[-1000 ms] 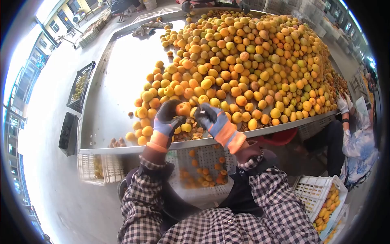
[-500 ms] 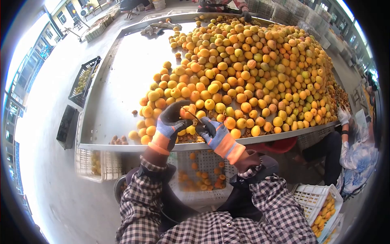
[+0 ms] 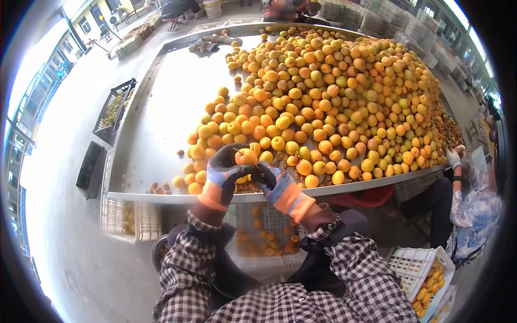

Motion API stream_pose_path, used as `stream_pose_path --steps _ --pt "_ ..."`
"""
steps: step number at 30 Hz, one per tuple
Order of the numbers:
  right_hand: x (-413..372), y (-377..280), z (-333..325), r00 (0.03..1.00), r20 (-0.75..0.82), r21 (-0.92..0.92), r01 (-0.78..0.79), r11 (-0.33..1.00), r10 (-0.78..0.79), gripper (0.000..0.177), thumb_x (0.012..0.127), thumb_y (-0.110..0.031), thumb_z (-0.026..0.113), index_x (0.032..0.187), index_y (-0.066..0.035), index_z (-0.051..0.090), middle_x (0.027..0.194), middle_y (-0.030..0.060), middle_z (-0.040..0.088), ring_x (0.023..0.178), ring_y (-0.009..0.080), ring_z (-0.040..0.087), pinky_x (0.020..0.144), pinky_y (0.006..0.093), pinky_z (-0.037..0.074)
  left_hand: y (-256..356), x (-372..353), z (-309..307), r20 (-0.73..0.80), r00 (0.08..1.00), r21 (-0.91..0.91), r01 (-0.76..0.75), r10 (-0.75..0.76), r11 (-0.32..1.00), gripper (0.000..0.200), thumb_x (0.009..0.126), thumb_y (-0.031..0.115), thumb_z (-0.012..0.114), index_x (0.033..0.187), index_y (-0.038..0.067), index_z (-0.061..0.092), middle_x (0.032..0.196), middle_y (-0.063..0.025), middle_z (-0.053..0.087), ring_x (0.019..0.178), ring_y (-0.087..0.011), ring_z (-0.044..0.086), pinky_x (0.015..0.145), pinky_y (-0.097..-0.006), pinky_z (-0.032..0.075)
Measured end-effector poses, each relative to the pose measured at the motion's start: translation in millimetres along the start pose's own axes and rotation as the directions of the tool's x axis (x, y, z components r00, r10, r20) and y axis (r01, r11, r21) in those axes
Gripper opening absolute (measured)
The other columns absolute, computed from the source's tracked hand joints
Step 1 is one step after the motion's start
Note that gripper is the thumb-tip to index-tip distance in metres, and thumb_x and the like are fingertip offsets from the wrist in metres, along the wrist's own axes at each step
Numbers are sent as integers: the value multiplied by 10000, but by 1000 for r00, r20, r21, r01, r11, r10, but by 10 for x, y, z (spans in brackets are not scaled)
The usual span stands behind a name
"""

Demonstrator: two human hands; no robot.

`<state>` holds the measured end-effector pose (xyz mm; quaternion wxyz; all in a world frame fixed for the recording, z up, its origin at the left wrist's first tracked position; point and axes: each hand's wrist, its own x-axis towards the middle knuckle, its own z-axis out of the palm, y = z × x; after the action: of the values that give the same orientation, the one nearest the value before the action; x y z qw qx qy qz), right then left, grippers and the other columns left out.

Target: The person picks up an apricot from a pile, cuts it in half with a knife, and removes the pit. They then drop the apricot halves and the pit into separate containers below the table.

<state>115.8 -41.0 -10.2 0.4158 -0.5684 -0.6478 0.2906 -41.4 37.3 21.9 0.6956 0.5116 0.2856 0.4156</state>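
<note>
My left hand (image 3: 226, 168), in a black, blue and orange glove, is closed around an orange-yellow apricot (image 3: 246, 156) above the table's near edge. Close against it, my right hand (image 3: 273, 180) is in a matching glove, its fingers pinched on a thin dark tool, mostly hidden, that meets the fruit. Beyond both hands a large heap of apricots (image 3: 334, 102) spreads over the metal table (image 3: 177, 75). Below the edge, between my knees, a white crate (image 3: 269, 262) holds apricot pieces.
Small brown pits (image 3: 159, 188) lie at the table's near left. A cloth (image 3: 207, 43) rests at the far left. Black crates (image 3: 110, 116) stand left on the floor. A co-worker (image 3: 468, 210) sits at right, near a white crate of cut apricots (image 3: 429, 285). A red basin (image 3: 366, 196) shows under the table.
The apricot in my left hand now shows more fully. My right hand has moved slightly left and down, closer to my left hand. The far person's arm has drawn back from the heap.
</note>
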Motion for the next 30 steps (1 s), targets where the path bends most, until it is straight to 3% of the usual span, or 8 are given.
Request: stream_pose_path --steps 12,15,19,24,25,27,29,30 --pt "-15 -174 -229 999 -32 -94 40 995 -43 214 892 -139 601 1078 -61 528 912 181 655 896 387 630 726 427 504 16 31 92 34 992 46 -125 124 991 462 777 73 759 1193 -35 587 1099 -64 641 1000 -140 601 888 -281 496" --pt "5 -13 -42 992 -78 -98 94 991 -101 188 886 -124 577 1060 -73 529 878 185 641 869 408 621 699 448 501 -132 -28 221 -117 993 -173 -16 -4 985 368 896 205 616 1178 -31 589 1055 -69 641 973 -159 600 882 -297 474" --pt "37 -186 -99 998 -61 -45 31 998 -34 216 893 -157 590 1086 -79 535 883 190 637 900 406 617 707 450 497 -81 -9 149 -19 999 -19 -32 31 999 400 922 282 583 1181 -22 587 1037 -78 637 973 -162 596 878 -301 467" --pt "-18 -93 -111 992 -94 7 83 997 -82 397 856 -17 618 1239 -13 512 1013 132 673 899 270 664 775 328 513 34 118 26 143 983 -31 -115 119 993 476 786 102 772 1199 -31 574 1088 -64 632 1008 -123 591 886 -279 496" --pt "-16 -40 -65 997 -73 197 -9 980 24 319 879 -89 606 1182 -20 532 964 211 648 928 399 626 760 405 510 40 109 -10 141 985 -17 -101 102 995 492 764 56 784 1200 -32 574 1096 -61 630 1011 -118 591 887 -275 499" --pt "20 -116 -106 993 -42 44 113 993 -112 322 877 -64 599 1187 -21 522 944 212 645 912 409 622 741 419 512 -28 -11 -15 94 994 24 -60 58 998 472 773 41 773 1197 -31 578 1081 -63 635 1007 -119 592 889 -278 498" --pt "44 -140 -23 992 -65 26 112 993 -110 295 890 -78 580 1175 -31 518 928 207 639 894 418 617 714 436 508 -146 0 105 -46 996 -130 -85 79 988 424 915 296 645 1171 -34 572 1034 -96 659 953 -177 633 858 -294 503" --pt "71 -70 60 984 -97 -19 150 988 -151 274 897 -87 572 1160 -34 517 931 206 638 891 418 616 706 439 506 -162 -46 115 157 986 -350 106 -53 931 513 970 412 521 1160 -62 571 1002 -117 665 900 -205 644 801 -306 515"
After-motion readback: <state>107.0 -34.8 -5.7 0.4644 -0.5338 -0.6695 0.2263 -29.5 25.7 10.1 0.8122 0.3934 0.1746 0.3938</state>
